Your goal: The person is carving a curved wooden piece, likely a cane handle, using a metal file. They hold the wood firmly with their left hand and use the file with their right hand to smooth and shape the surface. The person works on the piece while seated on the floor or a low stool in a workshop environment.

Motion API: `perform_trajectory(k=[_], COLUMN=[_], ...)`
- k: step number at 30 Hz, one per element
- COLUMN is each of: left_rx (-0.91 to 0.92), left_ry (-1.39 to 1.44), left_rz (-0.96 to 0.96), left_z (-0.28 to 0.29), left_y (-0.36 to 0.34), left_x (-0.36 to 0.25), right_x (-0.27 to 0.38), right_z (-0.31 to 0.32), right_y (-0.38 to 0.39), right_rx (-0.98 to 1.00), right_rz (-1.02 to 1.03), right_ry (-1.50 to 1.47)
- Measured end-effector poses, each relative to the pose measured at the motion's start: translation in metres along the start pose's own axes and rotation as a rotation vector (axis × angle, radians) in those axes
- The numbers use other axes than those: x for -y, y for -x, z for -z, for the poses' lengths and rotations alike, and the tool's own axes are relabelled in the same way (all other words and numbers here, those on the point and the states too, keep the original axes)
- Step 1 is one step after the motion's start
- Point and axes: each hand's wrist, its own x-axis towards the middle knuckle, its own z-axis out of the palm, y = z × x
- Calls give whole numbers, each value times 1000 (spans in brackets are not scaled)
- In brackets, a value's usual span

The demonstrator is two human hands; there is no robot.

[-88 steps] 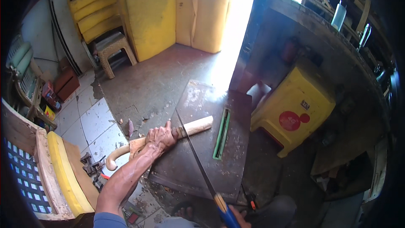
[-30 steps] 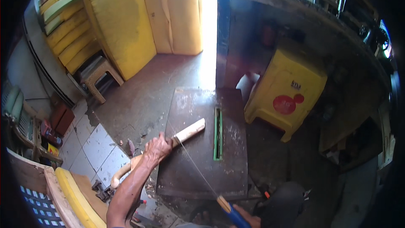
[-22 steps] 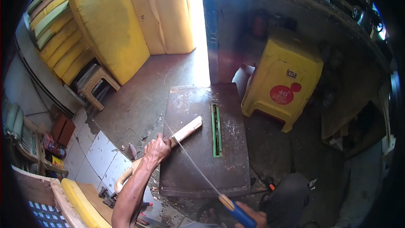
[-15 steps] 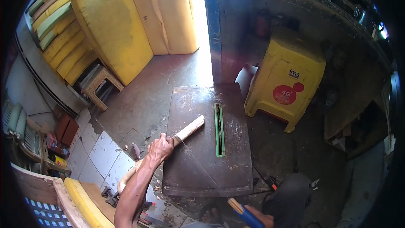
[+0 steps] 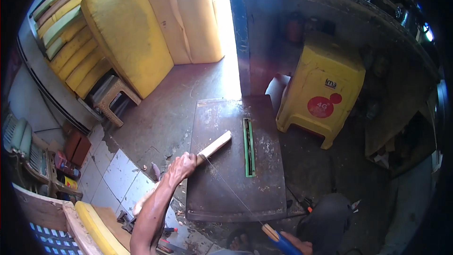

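Yellow foam cushions (image 5: 127,35) lean upright at the far left of our workshop, with a woven-pattern stool (image 5: 114,97) at their foot. To the right, beneath a dark counter (image 5: 238,33), stands a yellow plastic stool (image 5: 314,66) with red round marks on its side. Before us, in the middle of the floor, we have a low dark board (image 5: 224,193), its brown top scuffed and spotted pale.

Our left hand (image 5: 183,165) is clamped around a pale wooden piece (image 5: 216,144), whose straight end points far and right over the board; its other end runs near and left, partly hidden behind our forearm. Our right hand (image 5: 298,244), at the near edge, is closed around the blue handle of a saw (image 5: 278,238). We see its blade nearly edge-on, a thin line slanting far and left to the wood, just right of our left fist. A narrow green-framed strip (image 5: 249,148) lies on the board, right of the wood and apart from it. White floor tiles (image 5: 119,172) spread to our left.
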Motion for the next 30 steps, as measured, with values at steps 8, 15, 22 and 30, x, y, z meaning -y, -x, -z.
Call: perform_trajectory(k=[8,15,22,30], left_rx=[84,316,490,602], left_ry=[-9,172,450,716], left_rz=[-154,74,243,304], left_z=[28,48,37,50], left_y=[14,17,3,-1], left_x=[-17,-20,3,1], right_x=[0,-3,1,-8], right_z=[-4,-12,-12,-16], right_y=[-9,-26,-29,-29], right_rx=[-35,-51,-44,-36], right_rz=[15,49,25,23], right_ry=[-36,-6,-9,46])
